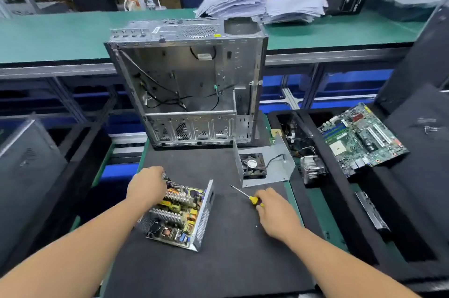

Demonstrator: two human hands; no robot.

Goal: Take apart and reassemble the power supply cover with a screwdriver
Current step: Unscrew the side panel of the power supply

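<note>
Bare metal cover [267,166], matt mat [230,249]

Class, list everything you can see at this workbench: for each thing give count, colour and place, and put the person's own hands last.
power supply: 1, silver shell, cover off, board exposed; on the black mat, near centre.
screwdriver: 1, yellow handle, metal shaft; right of the power supply.
cover with fan: 1, grey metal, black fan; on the mat, behind the screwdriver.
computer case: 1, silver, open; far end of the mat.
motherboard: 1, green; on the black tray at right.
heatsink: 1, silver; left of the motherboard.
paper stacks: 2, white; on the green bench behind.
left hand: grips the power supply's far corner.
right hand: holds the screwdriver handle.
</note>
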